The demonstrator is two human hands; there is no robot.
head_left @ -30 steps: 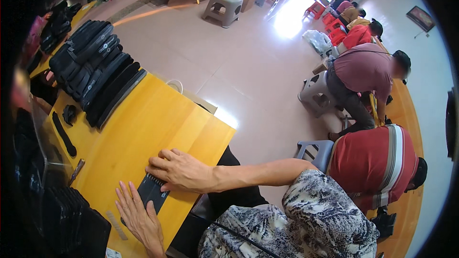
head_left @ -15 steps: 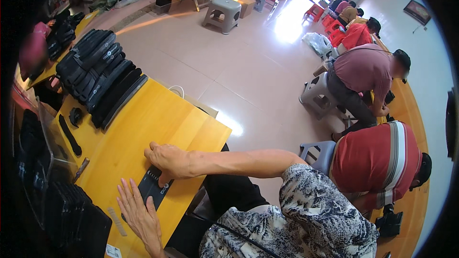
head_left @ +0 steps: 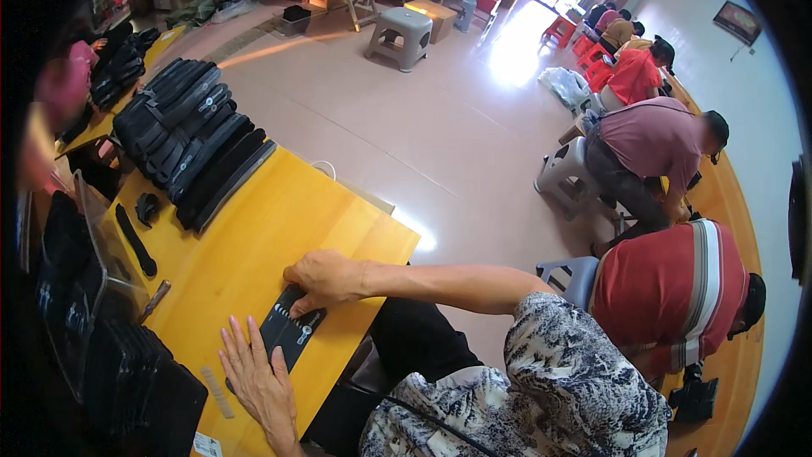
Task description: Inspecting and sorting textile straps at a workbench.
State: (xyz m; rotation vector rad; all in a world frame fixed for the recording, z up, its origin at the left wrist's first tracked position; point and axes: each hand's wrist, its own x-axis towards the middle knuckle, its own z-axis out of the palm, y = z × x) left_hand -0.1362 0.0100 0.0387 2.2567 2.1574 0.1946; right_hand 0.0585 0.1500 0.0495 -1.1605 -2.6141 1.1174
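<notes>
A flat black piece with white print [head_left: 292,332] lies slantwise on the yellow table [head_left: 254,245] in front of me. Over its lower left part rests my left hand [head_left: 262,379], flat, its fingers stretched out. My right hand [head_left: 328,281] is bent over the piece's far end, with the thumb pressed on its face and the other fingers curled at the edge. Part of the piece is hidden beneath both hands. To the left of it are a dark-handled tool [head_left: 156,300] and a small pale ruler-like strip [head_left: 217,392].
A stack of black padded pieces [head_left: 190,140] stands at the table's far left. Near it lie a black strap [head_left: 135,241] and a small black part [head_left: 147,208]. More black pieces [head_left: 139,381] fill a clear-sided holder at left. Seated people [head_left: 668,288] work along the right wall; a grey stool [head_left: 402,36] stands beyond.
My right hand has shifted a little to the right along the black piece, and more of its print shows. My left hand stays flat on it. The whole view has shifted slightly.
</notes>
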